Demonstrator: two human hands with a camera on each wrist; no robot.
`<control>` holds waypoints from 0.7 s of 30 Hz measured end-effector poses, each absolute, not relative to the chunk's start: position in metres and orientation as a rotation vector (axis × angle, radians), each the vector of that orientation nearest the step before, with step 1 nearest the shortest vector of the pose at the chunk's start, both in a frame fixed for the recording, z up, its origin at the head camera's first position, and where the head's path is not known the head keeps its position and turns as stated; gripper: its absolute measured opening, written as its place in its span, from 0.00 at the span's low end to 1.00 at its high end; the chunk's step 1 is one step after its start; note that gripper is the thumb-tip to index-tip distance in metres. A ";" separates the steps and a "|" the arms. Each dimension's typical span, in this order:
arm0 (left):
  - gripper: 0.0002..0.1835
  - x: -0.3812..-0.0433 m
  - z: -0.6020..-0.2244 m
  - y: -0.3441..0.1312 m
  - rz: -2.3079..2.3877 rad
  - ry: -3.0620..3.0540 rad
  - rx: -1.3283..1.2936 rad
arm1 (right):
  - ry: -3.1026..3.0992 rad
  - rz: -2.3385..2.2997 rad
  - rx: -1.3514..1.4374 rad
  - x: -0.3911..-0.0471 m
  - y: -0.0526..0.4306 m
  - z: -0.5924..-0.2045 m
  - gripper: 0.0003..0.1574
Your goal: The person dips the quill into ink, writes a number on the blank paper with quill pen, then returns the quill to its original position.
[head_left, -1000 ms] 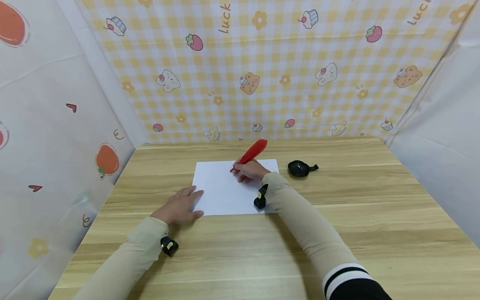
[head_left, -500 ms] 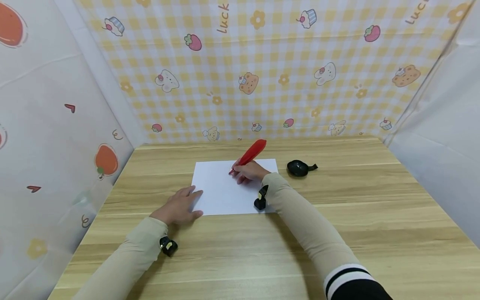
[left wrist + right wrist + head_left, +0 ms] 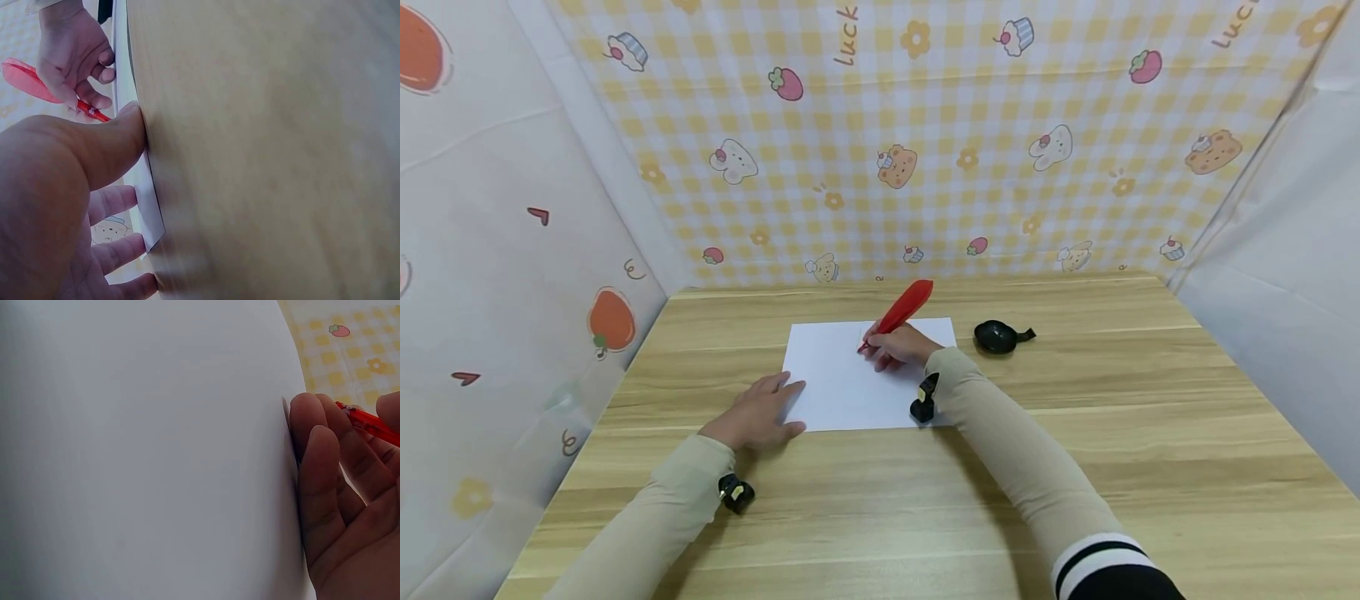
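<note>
A white sheet of paper (image 3: 838, 396) lies on the wooden table. My right hand (image 3: 901, 343) pinches a red pen with a feather-shaped top (image 3: 907, 306), tilted up to the right. The pen's tip meets the upper middle of the sheet. At the paper's left edge rests my left hand (image 3: 758, 415), fingers spread; in the left wrist view its thumb (image 3: 122, 134) and some fingers touch the sheet. The right wrist view shows the lower fingers (image 3: 320, 481) of my right hand lying against the paper, with the pen's red barrel (image 3: 369, 423) behind them.
A small black pan-shaped object (image 3: 997, 337) with a short handle sits right of the paper. Behind the wooden table (image 3: 865, 517) hangs a yellow checked cloth (image 3: 820, 117). White cloths close in both sides.
The pen's tip has slid slightly down the sheet toward me, the right hand moving with it. My left hand stays at the paper's left edge.
</note>
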State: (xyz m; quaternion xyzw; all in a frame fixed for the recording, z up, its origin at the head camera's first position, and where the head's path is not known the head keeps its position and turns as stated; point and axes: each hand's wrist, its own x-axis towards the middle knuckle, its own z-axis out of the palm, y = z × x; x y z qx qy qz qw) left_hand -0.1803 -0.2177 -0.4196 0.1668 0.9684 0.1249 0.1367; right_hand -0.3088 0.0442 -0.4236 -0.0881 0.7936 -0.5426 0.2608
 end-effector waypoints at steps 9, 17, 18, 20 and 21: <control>0.38 -0.182 -0.420 -0.219 0.357 2.798 0.495 | 2.140 -1.451 -0.251 -0.307 0.046 -0.424 0.10; 0.38 -0.180 -0.416 -0.217 0.358 2.793 0.489 | 2.127 -1.445 -0.266 -0.303 0.047 -0.424 0.09; 0.38 -0.180 -0.416 -0.217 0.357 2.793 0.491 | 2.126 -1.445 -0.267 -0.303 0.047 -0.424 0.09; 0.38 -0.180 -0.415 -0.216 0.353 2.792 0.491 | 2.122 -1.445 -0.270 -0.303 0.048 -0.424 0.09; 0.38 -0.179 -0.415 -0.216 0.352 2.793 0.493 | 2.119 -1.447 -0.272 -0.302 0.048 -0.424 0.09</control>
